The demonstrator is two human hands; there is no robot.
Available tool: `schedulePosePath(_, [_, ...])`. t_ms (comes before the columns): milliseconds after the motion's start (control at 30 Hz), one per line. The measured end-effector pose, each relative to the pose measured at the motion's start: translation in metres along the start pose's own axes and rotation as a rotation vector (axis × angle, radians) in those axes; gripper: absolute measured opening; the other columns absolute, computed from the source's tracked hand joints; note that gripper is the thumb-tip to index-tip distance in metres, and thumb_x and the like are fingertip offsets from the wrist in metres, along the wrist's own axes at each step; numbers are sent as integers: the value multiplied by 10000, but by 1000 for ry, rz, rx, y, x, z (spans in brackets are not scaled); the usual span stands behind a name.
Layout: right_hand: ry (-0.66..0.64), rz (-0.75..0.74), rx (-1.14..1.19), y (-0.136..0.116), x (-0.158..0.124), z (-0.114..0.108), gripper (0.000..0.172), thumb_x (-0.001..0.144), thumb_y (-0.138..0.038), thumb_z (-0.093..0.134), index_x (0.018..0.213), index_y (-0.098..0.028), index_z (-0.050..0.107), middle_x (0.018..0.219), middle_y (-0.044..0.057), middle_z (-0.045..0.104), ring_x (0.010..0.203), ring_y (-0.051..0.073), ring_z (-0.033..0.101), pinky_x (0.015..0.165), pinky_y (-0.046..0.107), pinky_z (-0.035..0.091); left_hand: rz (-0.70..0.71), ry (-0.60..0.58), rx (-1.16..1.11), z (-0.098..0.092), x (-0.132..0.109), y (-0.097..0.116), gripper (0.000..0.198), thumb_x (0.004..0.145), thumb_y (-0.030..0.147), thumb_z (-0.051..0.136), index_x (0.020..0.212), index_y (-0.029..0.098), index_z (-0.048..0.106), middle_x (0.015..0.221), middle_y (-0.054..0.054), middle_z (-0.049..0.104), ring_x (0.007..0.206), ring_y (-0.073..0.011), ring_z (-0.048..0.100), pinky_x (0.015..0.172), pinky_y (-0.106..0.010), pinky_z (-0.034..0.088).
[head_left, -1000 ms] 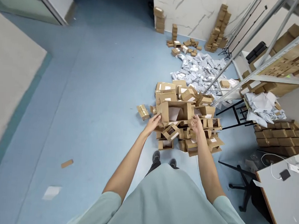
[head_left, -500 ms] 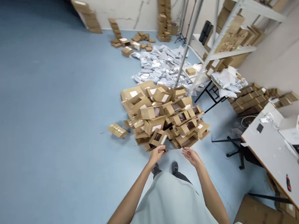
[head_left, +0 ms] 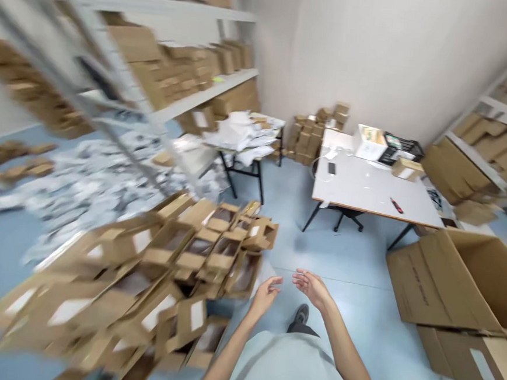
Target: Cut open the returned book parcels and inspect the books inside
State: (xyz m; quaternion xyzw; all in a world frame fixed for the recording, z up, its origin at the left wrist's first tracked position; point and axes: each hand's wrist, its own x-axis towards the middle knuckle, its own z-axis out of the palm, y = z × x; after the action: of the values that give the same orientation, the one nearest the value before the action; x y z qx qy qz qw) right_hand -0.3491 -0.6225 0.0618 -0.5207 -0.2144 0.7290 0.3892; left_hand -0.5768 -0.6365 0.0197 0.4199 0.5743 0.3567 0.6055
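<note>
My left hand (head_left: 265, 294) hangs in front of my body with its fingers loosely apart and nothing in it. My right hand (head_left: 314, 287) is close beside it, fingers spread, also holding nothing. Both hover over the blue floor, just right of a heap of small brown cardboard boxes (head_left: 155, 270) with white labels, which is smeared by motion. My shoe (head_left: 301, 314) shows below the hands.
A large open cardboard carton (head_left: 457, 282) lies on the floor at right. A white table (head_left: 367, 190) with a red-handled cutter and small items stands behind, a chair under it. Metal shelving (head_left: 167, 60) with boxes fills the left; grey mailer bags (head_left: 87, 183) lie beneath.
My view has swung right, from the box heap toward the table and large carton. My hands came off the boxes and drew back toward my body, holding nothing.
</note>
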Motion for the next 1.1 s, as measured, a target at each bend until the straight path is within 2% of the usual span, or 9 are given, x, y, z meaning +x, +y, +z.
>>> schedulePosePath(167, [170, -191, 228, -76, -28, -111, 568, 807, -605, 974, 1186, -209, 824, 1201, 121, 890, 1066, 257, 858, 1012, 372, 618, 48, -231, 145, 118, 86, 67, 504, 639, 352, 712, 1115, 212, 799, 1301, -179, 843, 1182, -370, 816, 1139, -567, 627])
schedulePosePath(267, [297, -259, 353, -109, -52, -168, 599, 773, -605, 1013, 1163, -189, 828, 1178, 124, 889, 1014, 229, 853, 959, 334, 616, 100, -332, 177, 185, 125, 102, 589, 625, 415, 689, 1159, 193, 802, 1304, -182, 853, 1056, -333, 836, 1093, -549, 645])
schedulePosePath(333, [350, -295, 419, -124, -62, -198, 613, 753, -608, 1031, 1155, -190, 833, 1169, 123, 889, 1000, 224, 849, 944, 330, 617, 126, -378, 193, 225, 146, 121, 605, 624, 434, 681, 1164, 192, 806, 1285, -185, 861, 984, -319, 839, 1047, -532, 657])
schedulePosePath(433, [419, -337, 489, -140, -61, -233, 642, 726, -632, 1046, 1150, -194, 843, 1176, 129, 888, 991, 231, 846, 924, 336, 616, 135, -416, 201, 276, 174, 142, 606, 616, 422, 662, 1160, 201, 811, 1270, -180, 867, 947, -313, 835, 1005, -510, 659])
schedulePosePath(600, [494, -337, 538, -171, -39, -286, 659, 701, -632, 1059, 1139, -188, 846, 1165, 135, 886, 958, 227, 839, 916, 339, 604, 115, -515, 247, 341, 224, 167, 580, 612, 431, 656, 1127, 221, 819, 1224, -159, 878, 901, -297, 818, 984, -493, 658])
schedulePosePath(700, [554, -347, 562, -207, -31, -325, 588, 732, -584, 1046, 1124, -194, 846, 1146, 120, 887, 938, 216, 832, 922, 338, 597, 113, -569, 307, 379, 261, 184, 578, 640, 479, 667, 1130, 213, 818, 1212, -168, 877, 867, -291, 810, 888, -461, 660])
schedulePosePath(833, [706, -353, 623, -271, -31, -376, 441, 806, -492, 993, 1092, -191, 844, 1123, 118, 880, 929, 206, 826, 930, 336, 588, 113, -648, 348, 437, 317, 210, 575, 725, 524, 684, 1182, 198, 808, 1239, -184, 867, 842, -272, 800, 749, -395, 621])
schedulePosePath(967, [822, -458, 649, -317, -39, -417, 450, 859, -555, 951, 1150, -225, 856, 1179, 106, 880, 993, 216, 820, 995, 362, 591, 107, -794, 387, 511, 372, 234, 562, 754, 517, 722, 1206, 193, 794, 1225, -190, 866, 830, -259, 780, 713, -366, 589])
schedulePosePath(1100, [959, -498, 716, -322, -50, -445, 493, 865, -621, 942, 1177, -247, 865, 1215, 99, 877, 1044, 222, 815, 1018, 366, 592, 118, -1000, 493, 602, 413, 254, 549, 770, 491, 695, 1215, 184, 789, 1240, -189, 856, 834, -238, 770, 702, -345, 567])
